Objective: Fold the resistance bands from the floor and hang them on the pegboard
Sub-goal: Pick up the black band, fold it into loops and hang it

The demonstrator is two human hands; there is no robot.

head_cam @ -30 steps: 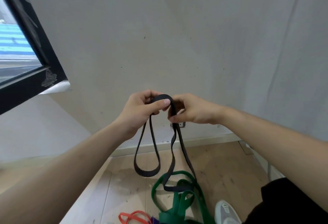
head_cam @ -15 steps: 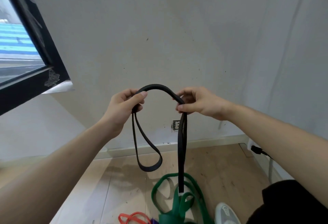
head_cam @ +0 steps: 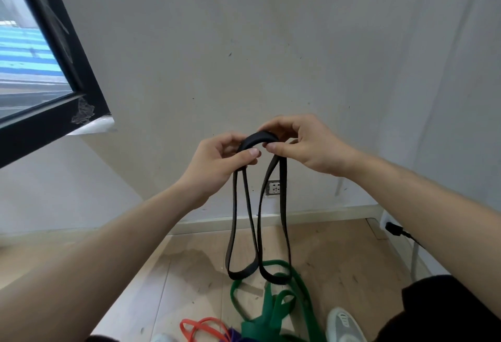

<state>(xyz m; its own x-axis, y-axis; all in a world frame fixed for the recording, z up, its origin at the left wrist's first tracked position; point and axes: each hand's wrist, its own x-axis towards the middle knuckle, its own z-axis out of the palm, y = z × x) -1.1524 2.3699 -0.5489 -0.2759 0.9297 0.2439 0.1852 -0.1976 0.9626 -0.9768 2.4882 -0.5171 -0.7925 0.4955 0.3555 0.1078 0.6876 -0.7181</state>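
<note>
Both hands were raised in front of a pale wall (head_cam: 271,43), close together, with the black resistance band (head_cam: 259,138) arched between them. The left hand (head_cam: 217,168) was closed on the left end of that arch, thumb pressed over the band against the curled fingers. The right hand (head_cam: 306,143) pinched the right end, thumb tip below and fingertips curved over the top. The two thumbs nearly met under the arch but did not touch.

From the left hand's grip one loop of the band dropped straight down; from the right hand's grip a second loop dropped beside it. The two loops hung side by side, their bottoms near each other and level, above the wooden floor (head_cam: 176,274), in front of a wall socket (head_cam: 275,187) and the baseboard.

On the floor below the hanging loops lay a green resistance band (head_cam: 271,312) in a loose tangle; the right-hand black loop overlapped it in the head view, though whether they touched could not be told. To its left, at the near edge, lay an orange-red resistance band (head_cam: 202,328), with a scrap of purple just beside it. A grey shoe (head_cam: 344,325) stood to the right of the green band. A dark window frame (head_cam: 67,57) filled the upper left, and a black plug (head_cam: 393,229) sat in an outlet at the right wall.
</note>
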